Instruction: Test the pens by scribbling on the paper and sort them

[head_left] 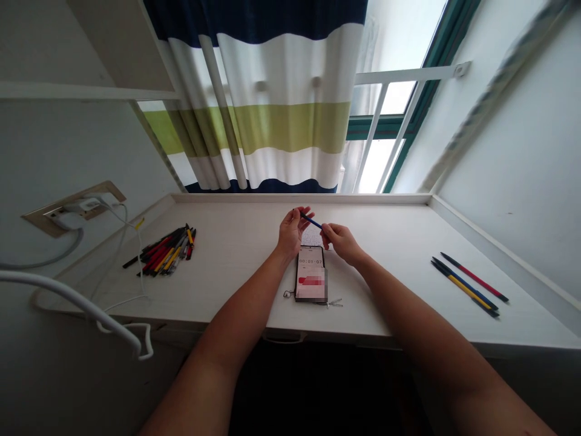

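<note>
A dark blue pen (312, 220) is held between my two hands above the middle of the desk. My left hand (291, 230) has its thumb and fingers at the pen's left end, with some fingers spread. The pen's right end is pinched in the fingers of my right hand (339, 240). Just below the hands, a phone (311, 274) lies face up with a timer on its screen. A pile of pens (164, 252) in black, red, yellow and grey lies at the left. On the right side, a red and black pen (474, 277) lies beside blue and yellow pens (467, 288).
The white desk (236, 242) has a raised rim at its back and sides. A white cable (72, 298) crosses the left front edge, near a wall socket (75, 209) with plugs. Behind the desk hangs a striped curtain (290, 127) beside a window.
</note>
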`<state>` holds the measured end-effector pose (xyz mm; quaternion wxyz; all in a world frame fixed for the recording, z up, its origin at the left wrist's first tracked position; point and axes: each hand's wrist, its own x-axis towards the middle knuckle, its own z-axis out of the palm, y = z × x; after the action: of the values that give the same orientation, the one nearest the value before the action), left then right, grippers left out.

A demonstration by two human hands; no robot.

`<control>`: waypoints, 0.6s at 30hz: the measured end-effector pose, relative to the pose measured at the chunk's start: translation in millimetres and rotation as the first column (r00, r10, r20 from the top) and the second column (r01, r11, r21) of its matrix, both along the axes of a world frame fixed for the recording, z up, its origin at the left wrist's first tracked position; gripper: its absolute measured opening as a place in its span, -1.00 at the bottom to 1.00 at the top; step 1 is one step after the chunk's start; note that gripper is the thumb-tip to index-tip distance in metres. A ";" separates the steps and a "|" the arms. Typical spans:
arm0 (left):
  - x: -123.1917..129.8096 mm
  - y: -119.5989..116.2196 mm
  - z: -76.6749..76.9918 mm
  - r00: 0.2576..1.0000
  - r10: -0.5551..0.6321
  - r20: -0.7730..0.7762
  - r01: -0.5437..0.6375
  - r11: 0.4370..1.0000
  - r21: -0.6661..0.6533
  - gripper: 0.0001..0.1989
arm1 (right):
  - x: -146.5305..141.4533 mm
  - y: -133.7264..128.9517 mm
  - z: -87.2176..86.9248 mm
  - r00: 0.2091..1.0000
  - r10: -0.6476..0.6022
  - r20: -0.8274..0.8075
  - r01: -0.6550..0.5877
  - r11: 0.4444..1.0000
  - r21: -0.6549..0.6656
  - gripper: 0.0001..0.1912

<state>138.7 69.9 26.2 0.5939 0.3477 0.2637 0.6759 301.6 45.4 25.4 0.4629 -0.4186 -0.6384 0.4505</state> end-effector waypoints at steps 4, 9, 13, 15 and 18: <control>0.7 -1.0 0.5 1.000 -0.003 -0.028 0.003 1.000 0.002 -0.82 | 0.7 -0.9 -0.5 0.996 0.014 -0.085 -0.020 0.997 -0.071 -0.34; 0.1 -1.2 0.0 0.998 -0.006 -0.064 0.007 1.000 0.016 -0.79 | 1.1 -0.5 -1.0 0.997 0.043 -0.069 -0.048 0.997 -0.062 -0.38; -1.4 -1.0 -0.9 0.998 -0.001 -0.064 0.002 1.000 0.017 -0.81 | 0.4 -0.6 -0.4 0.994 0.009 -0.113 -0.011 1.000 -0.016 -0.44; -1.5 -1.2 -0.9 0.999 -0.007 -0.052 0.008 1.000 0.022 -0.82 | 0.1 0.0 -0.8 0.993 0.059 -0.098 -0.069 0.992 -0.103 -0.40; -1.5 -2.2 0.1 0.998 -0.005 -0.059 0.006 1.000 0.020 -0.83 | -0.4 1.5 -2.3 0.990 0.078 -0.120 -0.095 0.985 -0.142 -0.33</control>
<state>137.2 67.8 26.3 0.5842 0.3740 0.2733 0.6664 301.1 46.9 23.1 0.4466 -0.3970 -0.5935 0.5391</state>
